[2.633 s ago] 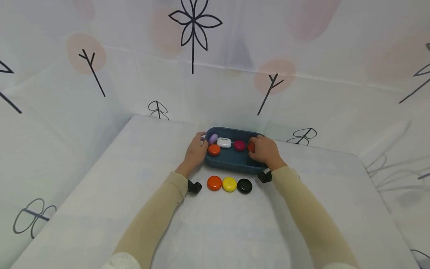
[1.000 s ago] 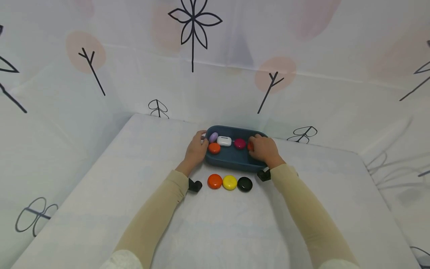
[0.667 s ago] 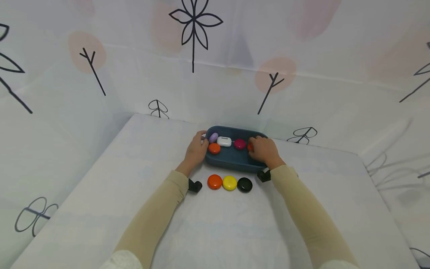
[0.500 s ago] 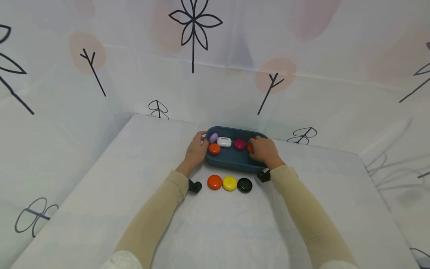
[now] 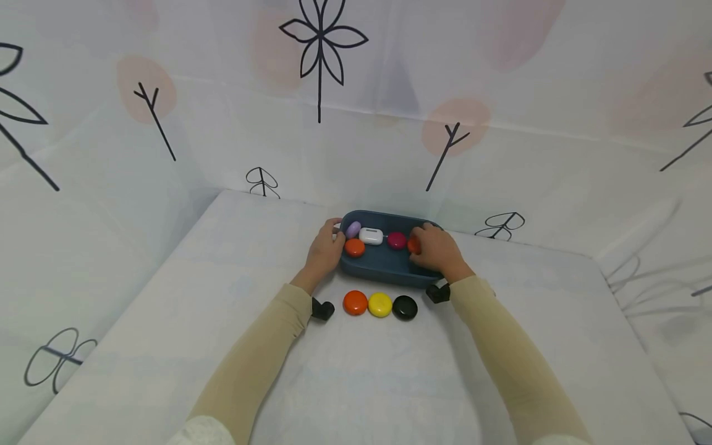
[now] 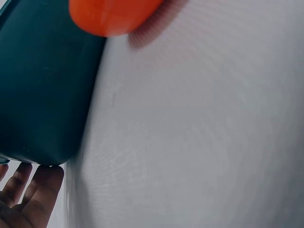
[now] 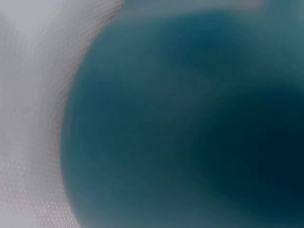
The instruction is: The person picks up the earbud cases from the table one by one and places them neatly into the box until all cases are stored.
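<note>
In the head view a dark blue-green oblong tray [image 5: 384, 272] stands near the back of the table. My left hand [image 5: 325, 250] is at its left end; in the left wrist view the fingers [image 6: 45, 190] lie nearly straight with their tips at the outer wall. My right hand [image 5: 436, 247] reaches over the right end and pinches a glossy orange disc [image 5: 413, 246], partly hidden by the fingers. Inside the tray lie a crimson disc [image 5: 397, 240], a white rounded case [image 5: 371, 236], a purple oval piece [image 5: 353, 230] and another orange disc [image 5: 355, 248].
In front of the tray an orange-red disc [image 5: 355, 303], a yellow disc [image 5: 381, 305] and a black disc [image 5: 405, 308] sit in a row on the white-covered table [image 5: 356, 383]. Behind it rises a patterned cloth wall [image 5: 367, 154]. The right wrist view shows only blurred tray wall [image 7: 142, 118].
The right fingers have shifted slightly, showing a bit more of the orange disc between them. My left hand stays at the tray's end, and the other pieces keep their places.
</note>
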Demonstrator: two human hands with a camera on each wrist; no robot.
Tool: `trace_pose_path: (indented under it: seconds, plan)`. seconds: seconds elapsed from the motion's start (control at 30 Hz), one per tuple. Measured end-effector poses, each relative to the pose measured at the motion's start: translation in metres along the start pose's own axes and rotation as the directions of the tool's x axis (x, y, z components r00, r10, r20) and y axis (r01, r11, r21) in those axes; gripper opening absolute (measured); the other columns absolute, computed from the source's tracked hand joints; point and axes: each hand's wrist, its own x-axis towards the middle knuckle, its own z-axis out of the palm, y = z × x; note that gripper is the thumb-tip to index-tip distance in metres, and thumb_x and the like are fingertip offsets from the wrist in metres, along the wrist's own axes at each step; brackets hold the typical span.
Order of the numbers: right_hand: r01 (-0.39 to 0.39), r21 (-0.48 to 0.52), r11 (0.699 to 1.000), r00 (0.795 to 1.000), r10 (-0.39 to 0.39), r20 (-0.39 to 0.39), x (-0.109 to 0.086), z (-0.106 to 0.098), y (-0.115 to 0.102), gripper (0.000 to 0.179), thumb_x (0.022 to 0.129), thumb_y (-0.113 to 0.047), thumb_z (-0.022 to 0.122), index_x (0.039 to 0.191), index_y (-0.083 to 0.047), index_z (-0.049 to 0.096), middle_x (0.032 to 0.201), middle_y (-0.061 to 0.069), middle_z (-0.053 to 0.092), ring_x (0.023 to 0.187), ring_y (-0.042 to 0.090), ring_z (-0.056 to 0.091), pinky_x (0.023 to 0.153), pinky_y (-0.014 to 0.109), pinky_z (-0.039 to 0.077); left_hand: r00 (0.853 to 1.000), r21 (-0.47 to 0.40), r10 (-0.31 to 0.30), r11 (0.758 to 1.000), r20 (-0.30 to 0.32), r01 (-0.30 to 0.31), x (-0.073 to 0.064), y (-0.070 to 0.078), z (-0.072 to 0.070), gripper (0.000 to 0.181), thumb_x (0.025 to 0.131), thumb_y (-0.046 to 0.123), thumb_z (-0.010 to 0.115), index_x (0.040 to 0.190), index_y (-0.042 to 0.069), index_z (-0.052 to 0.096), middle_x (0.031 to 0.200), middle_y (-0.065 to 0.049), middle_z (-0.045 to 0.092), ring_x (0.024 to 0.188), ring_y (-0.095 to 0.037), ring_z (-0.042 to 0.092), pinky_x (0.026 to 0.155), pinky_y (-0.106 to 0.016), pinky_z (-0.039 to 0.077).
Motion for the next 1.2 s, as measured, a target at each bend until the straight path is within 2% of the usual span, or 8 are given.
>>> trace_pose_path:
  seconds: [0.13,0.3,0.5,0.7,0.87,1.2]
  plan:
    - [0.001,0.077,0.997,1.000,0.001,-0.025,-0.001,-0.001,0.001,0.047,0.066,-0.032,0.066,0.107,-0.011,0.055,0.090,0.007,0.050,0.074,0.022,0.048,0.065,0.035,0.043,1.000,-0.005,-0.006,1.000,0.007,0.006,0.000,0.000,0.000,0.042,0.088,0.031,0.033,0.129,0.020,0.034,0.119,-0.006,0.050,0.102,-0.020,0.049,0.088,-0.038,0.041]
    - [-0.010,0.126,0.992,0.998,0.018,-0.063,-0.004,-0.002,0.000,0.046,0.066,-0.031,0.066,0.108,-0.013,0.055,0.093,0.005,0.049,0.079,0.022,0.046,0.068,0.036,0.045,1.000,-0.011,-0.005,1.000,0.006,0.005,0.001,0.000,0.000,0.042,0.088,0.030,0.034,0.129,0.020,0.035,0.120,-0.006,0.049,0.103,-0.020,0.050,0.089,-0.038,0.041]
    - [-0.002,0.154,0.988,0.992,0.021,-0.123,-0.009,-0.004,-0.002,0.044,0.065,-0.029,0.066,0.105,-0.014,0.056,0.091,0.004,0.049,0.078,0.021,0.047,0.068,0.035,0.045,1.000,-0.005,-0.009,1.000,0.007,0.009,-0.001,0.001,0.001,0.043,0.089,0.030,0.033,0.131,0.021,0.033,0.121,-0.006,0.049,0.102,-0.020,0.050,0.088,-0.038,0.042]
    - [0.005,0.192,0.981,0.988,0.024,-0.150,-0.017,-0.003,-0.004,0.044,0.066,-0.030,0.066,0.107,-0.016,0.056,0.097,0.004,0.050,0.081,0.021,0.048,0.070,0.037,0.047,1.000,0.002,0.001,1.000,-0.003,-0.001,-0.002,0.001,0.002,0.043,0.089,0.030,0.034,0.130,0.020,0.033,0.123,-0.006,0.048,0.106,-0.020,0.049,0.091,-0.038,0.040]
    - [0.013,0.208,0.978,0.983,0.026,-0.182,-0.026,-0.005,-0.007,0.043,0.067,-0.030,0.066,0.106,-0.016,0.056,0.099,0.004,0.050,0.082,0.021,0.049,0.071,0.038,0.048,1.000,-0.003,-0.003,1.000,0.004,0.003,-0.002,0.001,0.002,0.043,0.089,0.030,0.033,0.130,0.020,0.033,0.122,-0.007,0.048,0.104,-0.020,0.049,0.090,-0.038,0.041]
    - [0.028,0.225,0.974,0.971,0.027,-0.238,-0.044,-0.018,-0.015,0.041,0.066,-0.029,0.067,0.104,-0.017,0.057,0.100,0.003,0.051,0.083,0.020,0.048,0.071,0.038,0.048,1.000,0.010,0.009,1.000,-0.013,-0.009,-0.001,0.001,0.001,0.042,0.089,0.030,0.034,0.129,0.019,0.034,0.118,-0.007,0.050,0.098,-0.019,0.050,0.086,-0.037,0.043]
